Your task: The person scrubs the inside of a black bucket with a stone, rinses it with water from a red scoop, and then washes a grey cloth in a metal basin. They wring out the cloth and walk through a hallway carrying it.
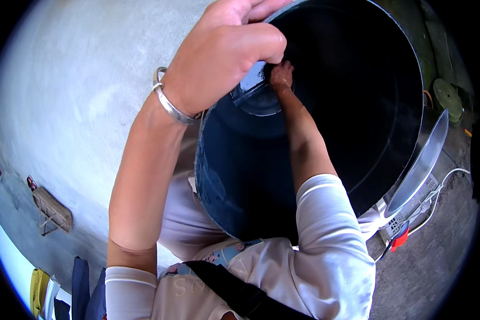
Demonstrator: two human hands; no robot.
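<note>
A large dark barrel point(352, 112) is tipped with its round mouth toward me, resting against my lap. At the upper left of its rim, my left hand point(226, 53) is closed on the edge, a silver bangle round the wrist. My right arm reaches deep into the barrel. Down there my right hand point(282, 74) presses on the inner surface, its fingers apart; anything under the palm is hidden. Beside it lies a bright, shiny patch that looks like water point(252, 76), partly covered by my left hand.
A pale grey wall or floor point(85, 80) spreads to the left, with a small low stool point(52, 209). At right are a shiny metal basin point(421, 165), a perforated crate point(410, 210), a white cable point(437, 202), a red item point(400, 239) and a round green disc point(447, 98).
</note>
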